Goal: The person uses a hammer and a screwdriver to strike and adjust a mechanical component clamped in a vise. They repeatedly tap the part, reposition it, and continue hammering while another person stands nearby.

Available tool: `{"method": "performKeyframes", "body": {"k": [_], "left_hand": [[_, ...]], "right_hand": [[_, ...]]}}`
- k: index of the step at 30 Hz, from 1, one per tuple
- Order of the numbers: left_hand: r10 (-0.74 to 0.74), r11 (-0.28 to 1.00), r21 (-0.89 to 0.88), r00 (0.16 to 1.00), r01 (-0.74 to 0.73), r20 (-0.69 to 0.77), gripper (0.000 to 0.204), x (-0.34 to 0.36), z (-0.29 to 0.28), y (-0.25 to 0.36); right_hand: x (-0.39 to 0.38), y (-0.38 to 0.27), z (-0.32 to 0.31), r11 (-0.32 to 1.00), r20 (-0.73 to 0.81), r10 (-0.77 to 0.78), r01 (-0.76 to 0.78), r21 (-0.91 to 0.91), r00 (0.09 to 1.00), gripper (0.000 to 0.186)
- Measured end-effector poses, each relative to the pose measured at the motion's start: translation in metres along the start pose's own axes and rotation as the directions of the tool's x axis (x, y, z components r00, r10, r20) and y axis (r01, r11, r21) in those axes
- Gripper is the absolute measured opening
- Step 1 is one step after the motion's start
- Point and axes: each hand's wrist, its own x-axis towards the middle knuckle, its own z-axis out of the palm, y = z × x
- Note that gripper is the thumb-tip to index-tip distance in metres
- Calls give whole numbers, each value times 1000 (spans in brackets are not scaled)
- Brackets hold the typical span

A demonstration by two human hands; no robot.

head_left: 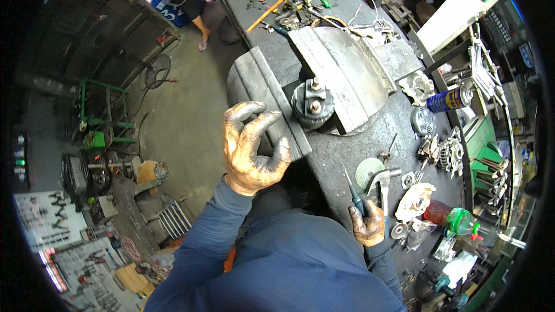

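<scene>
Dark and cluttered, the table (332,159) bears a grey vise (347,75) pinching a dark round part (306,103), presumably to steady it. Beside that, the left hand (252,153) curls empty, thumb and fingers apart; the right hand (369,226) is wrapped around a screwdriver (356,200), apparently by its handle.

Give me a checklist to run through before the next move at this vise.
1. Round dark part between the two sides of the vise: ok.
2. Part clamped tight: cannot tell from this view.
3. Left hand empty: ok, it is open with nothing in it.
4. Right hand on the screwdriver: ok, at the handle.
5. Bench uncluttered near the right hand: not ok, a metal tool and a bottle of red liquid are close by.
</scene>
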Motion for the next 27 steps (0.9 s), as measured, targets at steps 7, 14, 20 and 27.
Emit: {"method": "performKeyframes", "body": {"k": [7, 14, 20, 27], "left_hand": [[-51, 956, -275, 980, 103, 190, 50, 27, 9, -16], [245, 886, -464, 856, -7, 455, 69, 74, 15, -61], [216, 901, -434, 872, -5, 439, 47, 76, 8, -60], [100, 901, -425, 913, 85, 394, 29, 65, 7, -54]], "right_hand": [[29, 4, 1, 966, -162, 229, -245, -83, 960, 28], [56, -14, 21, 967, -355, 244, -256, 15, 903, 30], [64, -19, 31, 987, -408, 163, -153, 57, 898, 29], [80, 43, -3, 983, -418, 153, -94, 157, 895, 33]]}}
